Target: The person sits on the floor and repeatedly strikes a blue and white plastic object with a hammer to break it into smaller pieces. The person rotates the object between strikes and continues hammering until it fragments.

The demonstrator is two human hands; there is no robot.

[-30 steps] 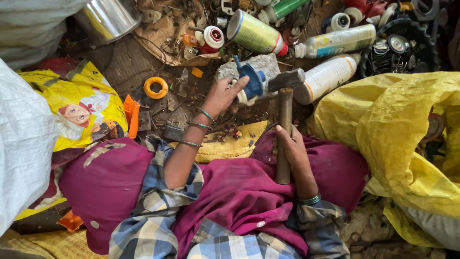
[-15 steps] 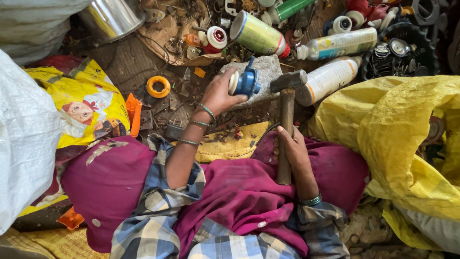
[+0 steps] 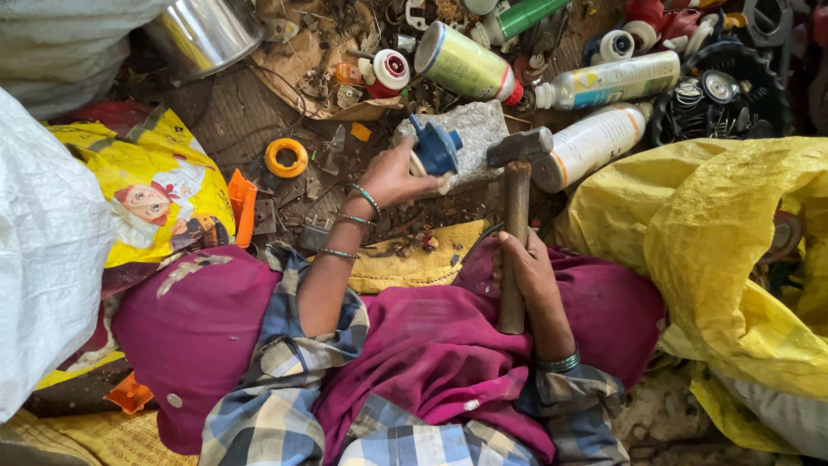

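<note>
Left hand (image 3: 392,177) is pinning a blue plastic part (image 3: 435,148) on the grey stone (image 3: 477,138), fingers wrapped around it, while right hand (image 3: 528,269) is gripping the hammer (image 3: 516,207) handle; fingers seemingly under the head, risking a crushing blow.

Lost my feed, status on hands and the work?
Left hand holds blue part on stone block. Right hand grips hammer, head beside the part. Nothing between them.

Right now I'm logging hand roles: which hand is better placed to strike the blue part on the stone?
Right hand: it already grips the hammer beside the stone. Left hand holds the blue part.
</note>
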